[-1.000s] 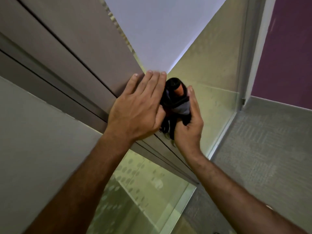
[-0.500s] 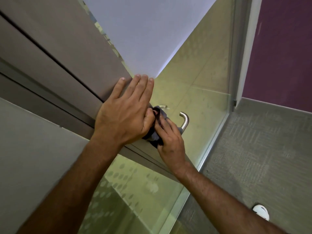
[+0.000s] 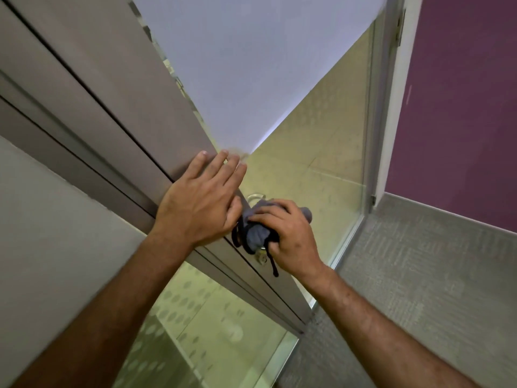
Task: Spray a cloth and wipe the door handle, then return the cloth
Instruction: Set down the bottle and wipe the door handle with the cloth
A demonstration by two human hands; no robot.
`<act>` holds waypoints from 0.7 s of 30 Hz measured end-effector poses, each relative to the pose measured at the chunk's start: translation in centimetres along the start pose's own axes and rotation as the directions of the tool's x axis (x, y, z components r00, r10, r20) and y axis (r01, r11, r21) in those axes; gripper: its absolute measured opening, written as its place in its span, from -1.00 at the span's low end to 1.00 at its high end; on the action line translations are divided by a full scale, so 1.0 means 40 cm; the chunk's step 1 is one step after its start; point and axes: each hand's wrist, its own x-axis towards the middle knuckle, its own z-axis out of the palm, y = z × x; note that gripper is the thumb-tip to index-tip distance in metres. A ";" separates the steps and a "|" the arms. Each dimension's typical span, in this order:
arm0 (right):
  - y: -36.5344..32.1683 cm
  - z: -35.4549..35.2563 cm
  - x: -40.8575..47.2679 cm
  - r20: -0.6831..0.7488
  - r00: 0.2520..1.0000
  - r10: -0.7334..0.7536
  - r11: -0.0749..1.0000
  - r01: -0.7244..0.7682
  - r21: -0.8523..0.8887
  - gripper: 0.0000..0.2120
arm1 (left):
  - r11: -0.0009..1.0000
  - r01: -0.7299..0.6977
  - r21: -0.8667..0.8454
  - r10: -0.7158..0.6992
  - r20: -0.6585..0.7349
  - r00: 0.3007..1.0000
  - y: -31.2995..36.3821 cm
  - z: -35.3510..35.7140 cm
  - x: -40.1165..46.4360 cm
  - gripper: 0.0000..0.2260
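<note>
Bracing the door frame (image 3: 117, 113), the left hand (image 3: 200, 204) lies flat with its fingers (image 3: 221, 166) straight and released, fingertips reaching the edge where the frame meets the glass. Just to its right, the right hand (image 3: 288, 233) is clenched round the cloth (image 3: 256, 232), a grey wad with a dark cord hanging from it, wrapped over the door handle (image 3: 255, 197). Only a curved sliver of metal shows above the cloth (the rest of the handle is covered). Further right come the glass door (image 3: 321, 163), the grey carpet (image 3: 419, 275) and a purple wall (image 3: 461, 107).

The risk, as I judge it, is that pressing down while wiping turns the lever and lets the door swing, leaving the braced left hand near the closing gap. The dangling cord could also snag on the lock below the handle, and a loose grip might let the cloth slide off onto the carpet.

The wrapped cloth's long axis runs from lower left to upper right in view, its free end pointing out from the door toward the right. I take it to follow the lever beneath, though that bar is hidden.
</note>
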 end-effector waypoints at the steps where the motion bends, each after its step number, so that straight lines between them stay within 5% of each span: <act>1: 0.001 0.001 0.011 -0.045 0.999 0.010 0.999 -0.012 -0.040 -0.64 | 1.000 -0.002 -0.004 0.002 -0.003 1.000 0.000 0.000 0.000 -0.40; 3: 0.012 0.022 0.008 0.099 0.995 -0.015 0.986 0.031 -0.164 -0.64 | 1.000 -0.008 -0.008 0.008 -0.001 1.000 -0.001 -0.001 0.001 -0.40; 6: 0.046 0.084 -0.067 0.469 0.881 -0.060 0.952 0.192 -0.239 -0.70 | 1.000 -0.012 -0.001 0.012 0.012 1.000 -0.003 -0.002 0.002 -0.42; 9: 0.066 0.108 -0.106 0.586 0.797 -0.148 0.910 0.342 -0.236 -0.77 | 1.000 -0.005 0.008 0.005 0.023 1.000 -0.004 -0.001 0.005 -0.42; 14: 0.098 0.088 -0.086 0.572 0.784 -0.243 0.899 0.403 -0.171 -0.79 | 1.000 -0.025 0.006 0.025 0.022 0.999 -0.002 -0.005 0.004 -0.42; 21: 0.249 0.044 0.033 0.422 0.906 -0.004 0.937 0.151 -0.314 -0.66 | 0.999 -0.031 0.023 0.030 0.032 0.999 -0.005 0.001 0.003 -0.41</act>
